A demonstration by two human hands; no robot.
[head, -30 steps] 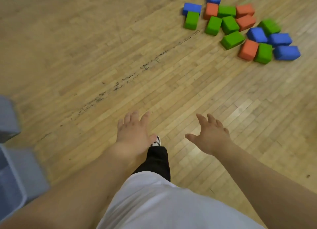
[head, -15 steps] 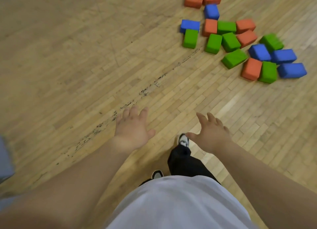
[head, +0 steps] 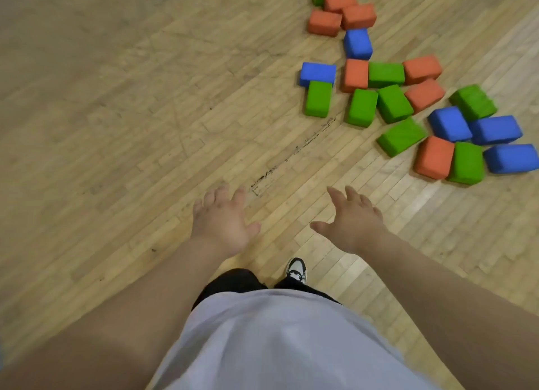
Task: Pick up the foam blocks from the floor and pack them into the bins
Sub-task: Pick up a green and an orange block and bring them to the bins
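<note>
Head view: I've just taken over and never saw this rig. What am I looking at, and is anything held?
There is no machine: a person works with bare hands. The one camera sits on their head, looking forward and down. The left hand and right hand reach out open, holding nothing. Ahead on the right, green, orange and blue foam blocks lie clustered on the wooden floor. At the bottom are the person's shirt and one shoe. No bin is in view.
</note>
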